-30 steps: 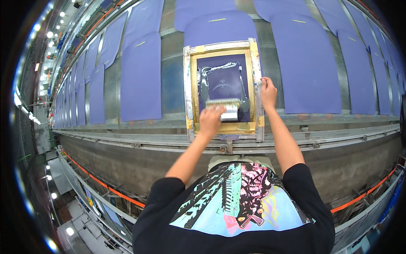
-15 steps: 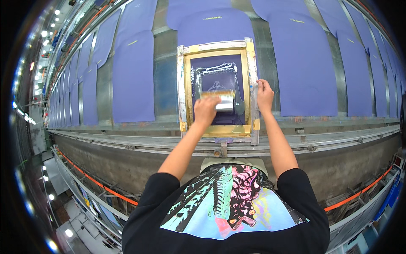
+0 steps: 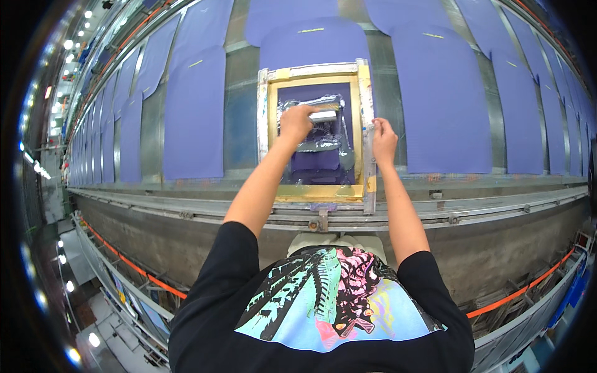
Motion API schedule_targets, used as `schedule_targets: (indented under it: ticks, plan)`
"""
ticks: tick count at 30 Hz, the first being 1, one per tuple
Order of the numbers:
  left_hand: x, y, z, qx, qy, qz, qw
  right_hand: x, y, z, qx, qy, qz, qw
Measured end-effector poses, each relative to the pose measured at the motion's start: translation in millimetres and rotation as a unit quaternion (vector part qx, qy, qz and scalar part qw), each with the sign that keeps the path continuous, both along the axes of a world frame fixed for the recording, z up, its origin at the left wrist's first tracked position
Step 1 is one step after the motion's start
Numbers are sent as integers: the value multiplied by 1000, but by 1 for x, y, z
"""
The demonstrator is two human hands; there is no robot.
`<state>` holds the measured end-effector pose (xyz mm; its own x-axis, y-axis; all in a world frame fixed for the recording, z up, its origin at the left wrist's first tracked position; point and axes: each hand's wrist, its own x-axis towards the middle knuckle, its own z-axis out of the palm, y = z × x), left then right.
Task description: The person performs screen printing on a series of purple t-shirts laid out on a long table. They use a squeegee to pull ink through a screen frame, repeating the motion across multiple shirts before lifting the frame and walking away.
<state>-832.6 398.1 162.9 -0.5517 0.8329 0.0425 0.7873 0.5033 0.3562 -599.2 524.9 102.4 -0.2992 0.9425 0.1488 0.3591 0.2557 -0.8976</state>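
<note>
A screen-printing frame [image 3: 263, 112], edged inside with yellow tape, lies over a purple cut fabric piece [image 3: 314, 48]. On its dark mesh [image 3: 311, 163] are glossy, whitish streaks of ink, thickest toward the far end. My left hand [image 3: 295, 125] is closed round a squeegee [image 3: 323, 116], which sits in the far half of the mesh; part of the squeegee is hidden behind the fingers. At the frame's right rail my right hand [image 3: 384, 143] is closed, its fingertips pinching the edge.
More purple fabric pieces [image 3: 441, 105] lie in rows along the long table on both sides. A metal rail [image 3: 472, 208] runs along the near edge, with a clamp [image 3: 321, 221] below the frame. Orange strips [image 3: 528, 292] run lower down at either side.
My left hand has pushed the squeegee away from me, from the middle of the mesh to its far part, leaving an ink line behind. My right hand stays at the rail.
</note>
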Motion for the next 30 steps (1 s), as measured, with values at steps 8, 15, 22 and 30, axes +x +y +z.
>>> schedule_targets:
  ticks: [8,15,22,30]
  plan:
    - [128,-86,-60,86,-2,-127,988,48,46,-31,19,-55,-1,998]
    - [151,-107,-39,88,-8,-151,985,55,18,5,-9,-49,-49,998]
    - [106,-140,-31,31,-55,-117,991,11,-31,8,-8,-11,-17,1000]
    - [101,-166,-27,66,2,-24,998,-15,-40,4,14,54,18,998]
